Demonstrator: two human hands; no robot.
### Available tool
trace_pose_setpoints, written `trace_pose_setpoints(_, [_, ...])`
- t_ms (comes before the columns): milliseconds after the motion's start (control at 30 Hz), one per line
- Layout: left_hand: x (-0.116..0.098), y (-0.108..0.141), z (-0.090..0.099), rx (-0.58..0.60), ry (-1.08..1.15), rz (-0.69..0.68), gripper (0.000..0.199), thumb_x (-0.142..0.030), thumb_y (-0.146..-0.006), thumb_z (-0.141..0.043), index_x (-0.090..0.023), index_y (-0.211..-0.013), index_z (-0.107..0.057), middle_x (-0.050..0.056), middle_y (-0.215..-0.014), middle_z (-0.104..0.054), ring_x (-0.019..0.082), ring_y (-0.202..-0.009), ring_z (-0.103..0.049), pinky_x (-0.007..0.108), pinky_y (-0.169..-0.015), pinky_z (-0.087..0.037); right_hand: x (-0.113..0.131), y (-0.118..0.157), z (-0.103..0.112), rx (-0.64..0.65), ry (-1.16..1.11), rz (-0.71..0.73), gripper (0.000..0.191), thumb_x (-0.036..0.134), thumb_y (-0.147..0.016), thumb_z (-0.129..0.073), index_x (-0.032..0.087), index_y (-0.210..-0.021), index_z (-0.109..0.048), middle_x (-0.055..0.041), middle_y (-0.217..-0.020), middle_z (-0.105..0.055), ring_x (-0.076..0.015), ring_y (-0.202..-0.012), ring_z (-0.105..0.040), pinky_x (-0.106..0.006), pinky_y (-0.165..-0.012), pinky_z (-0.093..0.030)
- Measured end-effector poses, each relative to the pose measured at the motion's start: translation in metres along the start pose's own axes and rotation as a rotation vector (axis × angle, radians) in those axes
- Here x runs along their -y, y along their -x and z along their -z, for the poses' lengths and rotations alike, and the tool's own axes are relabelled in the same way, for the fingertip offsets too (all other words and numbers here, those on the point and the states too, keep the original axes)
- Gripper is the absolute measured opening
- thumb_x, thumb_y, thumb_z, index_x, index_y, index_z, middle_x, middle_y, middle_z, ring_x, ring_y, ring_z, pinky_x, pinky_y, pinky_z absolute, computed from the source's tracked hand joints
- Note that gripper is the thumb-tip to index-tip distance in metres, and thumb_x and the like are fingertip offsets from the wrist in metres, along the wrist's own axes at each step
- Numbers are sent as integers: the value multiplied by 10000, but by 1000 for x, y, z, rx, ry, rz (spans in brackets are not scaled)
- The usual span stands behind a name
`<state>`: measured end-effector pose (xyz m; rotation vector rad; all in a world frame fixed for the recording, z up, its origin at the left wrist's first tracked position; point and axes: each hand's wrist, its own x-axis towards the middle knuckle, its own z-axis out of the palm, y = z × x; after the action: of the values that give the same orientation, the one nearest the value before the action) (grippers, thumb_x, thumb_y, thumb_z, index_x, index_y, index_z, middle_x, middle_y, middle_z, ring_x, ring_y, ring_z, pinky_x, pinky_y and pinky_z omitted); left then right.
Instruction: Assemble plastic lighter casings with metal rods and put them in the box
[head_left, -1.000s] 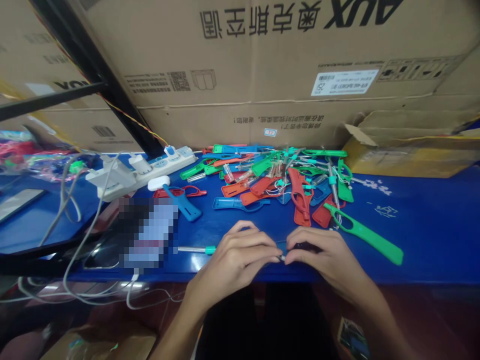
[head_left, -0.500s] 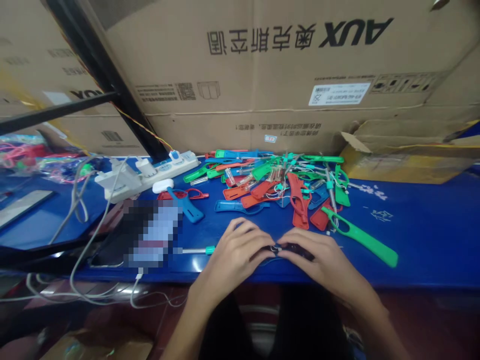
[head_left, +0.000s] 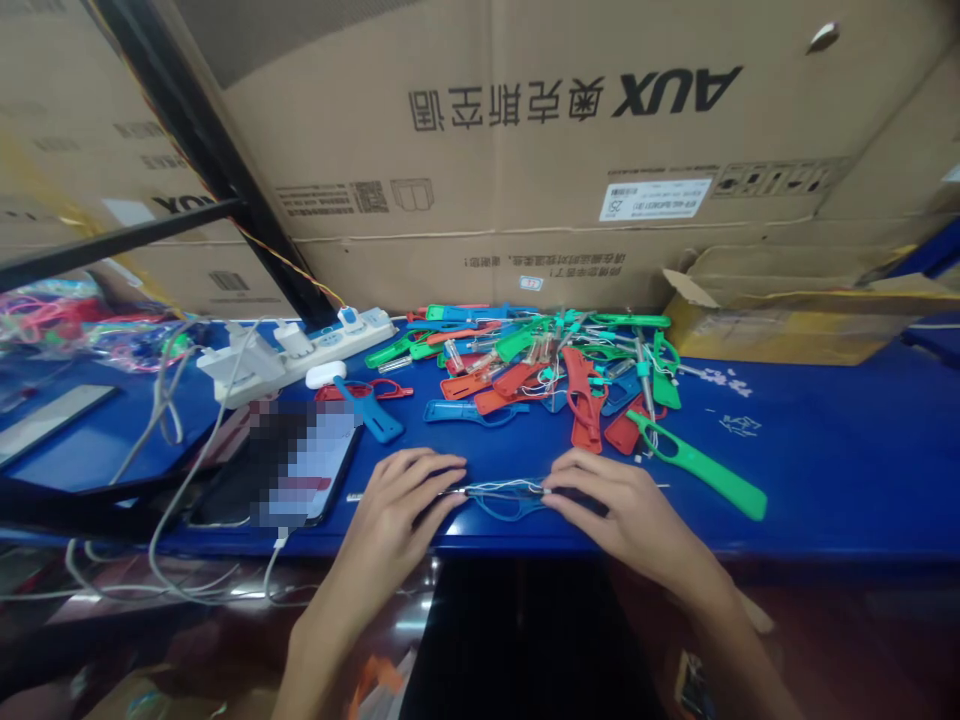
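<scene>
Head view: the left hand (head_left: 409, 505) and right hand (head_left: 619, 500) are pinching, fingertips nearly together, at opposite ends of a blue handle piece (head_left: 517, 516), which is lying between them near the table's (head_left: 825, 430) front edge. The work is looking part-done: white wires (head_left: 502, 484) are showing uncovered, and many loose parts (head_left: 517, 378) are lying behind. Cardboard (head_left: 450, 180) is showing an upside-down "AUX" and Chinese characters; a label (head_left: 655, 199) is apparently reading "25"

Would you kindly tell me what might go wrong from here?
The thin white wires run between the left hand and the right hand, so a tug might pull one loose. The blue handle between them is close to the front edge of the blue table and could get knocked off.
</scene>
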<state>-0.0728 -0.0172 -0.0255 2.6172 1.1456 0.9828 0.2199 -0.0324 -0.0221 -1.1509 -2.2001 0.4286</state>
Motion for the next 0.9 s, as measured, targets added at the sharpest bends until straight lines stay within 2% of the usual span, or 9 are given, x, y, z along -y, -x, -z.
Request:
trace_pose_setpoints(133, [3,0,-6,-14,6,-15,145,-210,-994,-632,-259,-1109,-704,12,-1124,-766,221,-1063,-622,407,-933,-434,4,0,-1,5,119,21,206,335,-1037,-538,234,-1064,-716,-51,-1123,-675,-156,-887,-674,-280,-773,-522])
trace_pose_setpoints(267, [2,0,-8,-29,25,40,116,-243,-989,-642,-263,-1071,-722,16,-1095,-769,215,-1009,-642,381,-866,-448,8,-2,-2,35,161,45,221,342,-1045,-520,229,-1062,-709,-46,-1094,-683,-151,-888,-671,-265,-740,-518])
trace_pose_setpoints(467, [5,0,-8,-13,137,141,118,-287,-995,-629,-256,-1033,-737,30,-1037,-751,207,-953,-658,365,-860,-470,10,-9,-7,32,199,85,230,347,-1053,-510,216,-1032,-699,-39,-1020,-704,-157,-864,-680,-259,-706,-506])
trace_pose_setpoints(667, [6,0,-7,-29,142,239,222,-386,-968,-659,-275,-1147,-729,49,-1125,-744,248,-1044,-655,415,-947,-460,9,-6,-11,-36,159,53,210,334,-1053,-513,224,-1036,-691,-25,-1023,-718,-154,-869,-689,-256,-720,-503])
trace_pose_setpoints(767, [4,-1,-6,17,151,227,186,-323,-1011,-600,-281,-1143,-725,37,-1188,-732,238,-1100,-641,421,-984,-442,8,-4,-11,-48,156,26,189,326,-1047,-530,232,-1043,-694,-22,-1037,-721,-156,-870,-693,-261,-726,-502])
trace_pose_setpoints(900, [2,-1,-6,10,138,232,170,-249,-1030,-561,-269,-1115,-708,31,-1175,-727,219,-1098,-631,405,-974,-438,10,-3,-12,-62,157,17,194,331,-1047,-530,232,-1026,-696,-23,-1027,-723,-156,-852,-698,-265,-716,-503])
